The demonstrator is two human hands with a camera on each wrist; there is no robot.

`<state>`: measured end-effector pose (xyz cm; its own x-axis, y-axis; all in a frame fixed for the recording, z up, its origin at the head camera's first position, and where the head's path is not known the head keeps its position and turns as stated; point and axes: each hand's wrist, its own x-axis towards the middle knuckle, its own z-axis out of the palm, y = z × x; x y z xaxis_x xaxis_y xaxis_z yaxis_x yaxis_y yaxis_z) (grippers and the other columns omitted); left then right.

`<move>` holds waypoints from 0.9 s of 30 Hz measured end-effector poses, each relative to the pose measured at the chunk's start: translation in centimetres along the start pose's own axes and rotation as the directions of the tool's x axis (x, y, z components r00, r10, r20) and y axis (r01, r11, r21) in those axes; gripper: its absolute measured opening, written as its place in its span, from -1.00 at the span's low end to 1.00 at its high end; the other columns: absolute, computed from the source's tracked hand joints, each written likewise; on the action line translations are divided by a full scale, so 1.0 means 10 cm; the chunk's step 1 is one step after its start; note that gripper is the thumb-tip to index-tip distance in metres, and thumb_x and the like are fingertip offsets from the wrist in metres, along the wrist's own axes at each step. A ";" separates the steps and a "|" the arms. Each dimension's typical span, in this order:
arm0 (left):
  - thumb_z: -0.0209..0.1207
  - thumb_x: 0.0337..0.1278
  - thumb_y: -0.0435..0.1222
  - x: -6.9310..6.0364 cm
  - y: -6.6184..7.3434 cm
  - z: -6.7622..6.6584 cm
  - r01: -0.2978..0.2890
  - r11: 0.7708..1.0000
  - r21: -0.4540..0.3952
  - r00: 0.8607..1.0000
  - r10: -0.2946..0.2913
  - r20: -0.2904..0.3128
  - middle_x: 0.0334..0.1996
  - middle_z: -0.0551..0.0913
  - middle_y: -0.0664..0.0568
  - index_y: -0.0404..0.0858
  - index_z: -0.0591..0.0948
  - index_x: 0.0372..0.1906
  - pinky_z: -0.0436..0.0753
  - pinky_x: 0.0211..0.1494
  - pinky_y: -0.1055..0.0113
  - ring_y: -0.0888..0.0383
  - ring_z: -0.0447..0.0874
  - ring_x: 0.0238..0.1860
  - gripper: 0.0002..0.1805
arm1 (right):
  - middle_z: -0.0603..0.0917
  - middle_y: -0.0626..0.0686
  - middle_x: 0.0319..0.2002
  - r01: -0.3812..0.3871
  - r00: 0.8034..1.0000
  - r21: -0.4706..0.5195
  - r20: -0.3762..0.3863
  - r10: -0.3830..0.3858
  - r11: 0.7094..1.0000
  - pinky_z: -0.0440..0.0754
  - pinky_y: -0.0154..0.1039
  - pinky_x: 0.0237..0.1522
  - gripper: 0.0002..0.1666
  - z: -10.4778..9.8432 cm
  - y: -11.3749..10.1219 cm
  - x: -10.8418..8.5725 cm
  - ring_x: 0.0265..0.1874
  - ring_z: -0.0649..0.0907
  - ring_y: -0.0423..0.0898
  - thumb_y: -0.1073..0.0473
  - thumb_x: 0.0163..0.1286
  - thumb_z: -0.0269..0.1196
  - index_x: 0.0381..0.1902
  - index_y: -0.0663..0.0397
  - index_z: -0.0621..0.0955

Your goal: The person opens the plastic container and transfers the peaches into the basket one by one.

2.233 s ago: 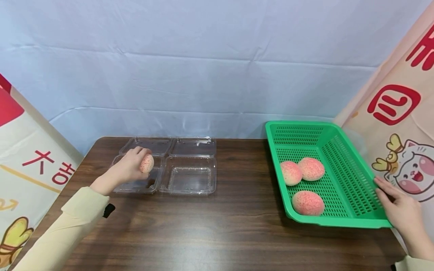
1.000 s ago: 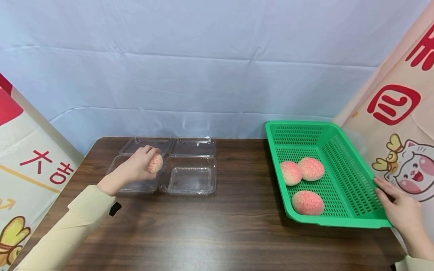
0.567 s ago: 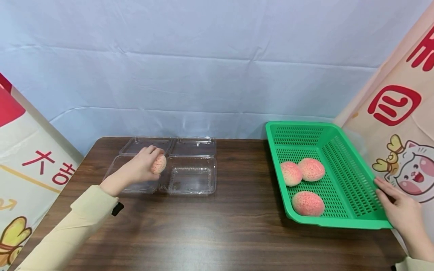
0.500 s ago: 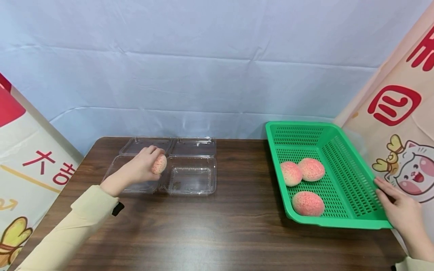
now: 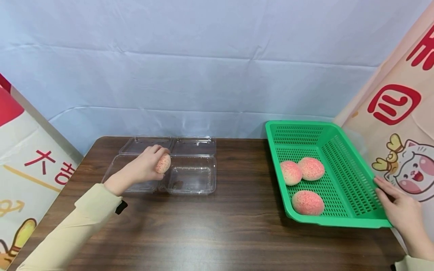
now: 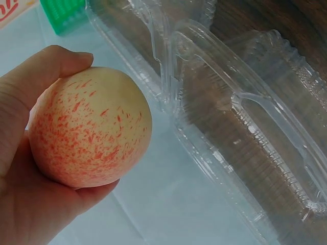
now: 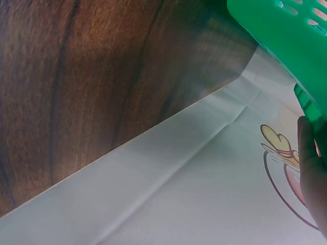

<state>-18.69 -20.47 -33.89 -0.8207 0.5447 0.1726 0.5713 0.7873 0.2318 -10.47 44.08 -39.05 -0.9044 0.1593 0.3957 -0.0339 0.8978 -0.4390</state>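
Observation:
My left hand [image 5: 145, 165] grips a pale peach [image 5: 163, 163] with red speckles, its thumb and fingers around the sides. The fruit is above the clear plastic clamshell boxes, near where the two meet. Up close in the left wrist view, the peach [image 6: 97, 127] is apart from the boxes. On the right, my right hand [image 5: 400, 205] holds the right rim of a green plastic basket [image 5: 356, 222]. Inside lie three pink peaches: one at the left wall [image 5: 291, 173], another touching it [image 5: 311, 168], and one nearer the front [image 5: 308, 203].
Two opened clamshells stand side by side, the right box [image 5: 191, 180] and left box [image 5: 116, 165], lids laid back behind. The brown wooden table [image 5: 217, 226] is backed by a pale blue cloth [image 5: 217, 75]. A printed cloth [image 5: 400, 150] hangs close beside the basket.
My left hand has carried its peach rightward, from over the left box toward the right one. The right hand, the basket and its peaches stay where they were.

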 end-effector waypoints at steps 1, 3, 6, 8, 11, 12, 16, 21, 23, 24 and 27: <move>0.41 -0.50 -0.35 0.00 0.01 0.00 0.002 1.000 -0.001 1.000 -0.002 0.002 -0.14 0.44 -0.21 -0.40 0.41 0.03 0.44 -0.06 -0.03 -0.18 0.40 -0.12 -0.26 | -0.04 -0.87 -0.10 0.000 1.000 0.001 -0.002 0.000 1.000 0.00 0.06 0.29 -0.56 0.00 0.00 0.00 0.05 -0.03 -0.71 0.18 0.40 -0.04 0.14 0.33 0.43; 0.41 -0.50 -0.35 0.01 0.02 0.00 0.004 1.000 -0.003 1.000 -0.004 0.006 -0.14 0.43 -0.20 -0.41 0.41 0.03 0.44 -0.06 -0.02 -0.18 0.40 -0.11 -0.25 | -0.04 -0.87 -0.10 0.000 1.000 0.001 -0.005 0.000 1.000 -0.01 0.05 0.29 -0.56 0.00 0.00 0.00 0.05 -0.03 -0.70 0.18 0.40 -0.04 0.14 0.33 0.43; 0.42 -0.50 -0.35 0.02 0.03 0.00 0.007 1.000 -0.006 1.000 -0.007 0.009 -0.13 0.43 -0.20 -0.40 0.40 0.03 0.45 -0.07 -0.02 -0.18 0.39 -0.11 -0.25 | -0.04 -0.87 -0.11 0.000 1.000 0.002 -0.004 0.000 1.000 -0.01 0.04 0.30 -0.56 0.00 0.00 0.00 0.06 -0.03 -0.69 0.18 0.40 -0.03 0.14 0.34 0.43; 0.42 -0.50 -0.36 0.03 0.05 0.01 0.000 1.000 -0.007 1.000 0.001 0.006 -0.13 0.43 -0.21 -0.40 0.40 0.02 0.45 -0.07 -0.02 -0.18 0.39 -0.11 -0.26 | -0.04 -0.87 -0.11 0.001 1.000 0.000 -0.002 -0.001 1.000 -0.02 0.04 0.30 -0.56 0.00 -0.01 0.00 0.07 -0.03 -0.68 0.19 0.40 -0.04 0.14 0.34 0.42; 0.43 -0.52 -0.37 0.03 0.07 0.01 -0.009 1.000 -0.007 1.000 0.009 -0.002 -0.14 0.43 -0.21 -0.41 0.41 0.01 0.45 -0.07 -0.02 -0.18 0.40 -0.12 -0.26 | -0.04 -0.87 -0.10 0.000 1.000 0.001 0.001 0.000 1.000 0.00 0.06 0.29 -0.56 0.00 -0.01 0.00 0.08 -0.02 -0.67 0.18 0.40 -0.04 0.14 0.34 0.43; 0.42 -0.53 -0.37 0.03 0.07 0.02 -0.015 1.000 -0.007 1.000 0.015 -0.006 -0.15 0.44 -0.22 -0.42 0.41 0.01 0.45 -0.08 -0.02 -0.19 0.40 -0.13 -0.26 | -0.05 -0.87 -0.10 -0.003 1.000 -0.001 0.003 0.003 1.000 0.00 0.06 0.29 -0.56 0.00 -0.01 -0.01 0.08 -0.02 -0.66 0.18 0.40 -0.04 0.14 0.34 0.42; 0.41 -0.54 -0.37 0.03 0.10 0.03 -0.029 1.000 0.000 0.999 0.029 -0.016 -0.16 0.44 -0.20 -0.42 0.42 0.00 0.46 -0.07 -0.01 -0.17 0.41 -0.14 -0.27 | -0.05 -0.86 -0.11 -0.003 1.000 -0.007 0.002 0.003 1.000 0.01 0.08 0.28 -0.56 0.00 -0.01 -0.01 0.08 -0.02 -0.66 0.17 0.40 -0.04 0.15 0.33 0.42; 0.39 -0.54 -0.38 0.05 0.12 0.04 -0.049 0.999 0.005 0.999 0.049 -0.022 -0.17 0.44 -0.19 -0.42 0.42 -0.01 0.46 -0.07 0.01 -0.16 0.41 -0.15 -0.28 | -0.05 -0.87 -0.11 -0.003 1.000 -0.007 0.000 0.003 1.000 0.01 0.07 0.28 -0.56 0.01 -0.01 0.00 0.07 -0.03 -0.67 0.18 0.40 -0.03 0.14 0.33 0.42; 0.39 -0.55 -0.38 0.06 0.13 0.04 -0.056 0.998 0.006 0.998 0.056 -0.024 -0.17 0.44 -0.19 -0.42 0.42 -0.01 0.46 -0.07 0.02 -0.15 0.41 -0.15 -0.28 | -0.05 -0.86 -0.11 -0.008 1.000 -0.006 0.001 0.008 1.000 0.02 0.06 0.28 -0.56 0.01 0.00 0.00 0.08 -0.02 -0.67 0.18 0.40 -0.03 0.15 0.33 0.42; 0.39 -0.56 -0.38 0.06 0.13 0.04 -0.058 0.998 0.006 0.998 0.058 -0.025 -0.17 0.44 -0.19 -0.43 0.42 -0.01 0.46 -0.07 0.02 -0.15 0.41 -0.15 -0.27 | -0.05 -0.86 -0.11 -0.009 1.000 -0.005 0.001 0.009 1.000 0.02 0.06 0.28 -0.56 0.01 0.00 0.00 0.07 -0.02 -0.68 0.18 0.40 -0.03 0.15 0.33 0.42; 0.39 -0.57 -0.36 0.07 0.15 0.04 -0.059 0.998 0.002 0.998 0.059 -0.024 -0.17 0.44 -0.18 -0.42 0.42 0.00 0.46 -0.07 0.04 -0.14 0.41 -0.15 -0.26 | -0.05 -0.86 -0.11 -0.009 1.000 -0.001 -0.003 0.009 1.000 0.02 0.05 0.28 -0.56 0.01 0.00 0.00 0.06 -0.03 -0.70 0.19 0.40 -0.03 0.15 0.33 0.42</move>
<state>-18.39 -18.75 -33.84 -0.7852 0.5831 0.2086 0.6186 0.7545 0.2193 -10.53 44.00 -39.16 -0.9036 0.1689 0.3937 -0.0251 0.8966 -0.4422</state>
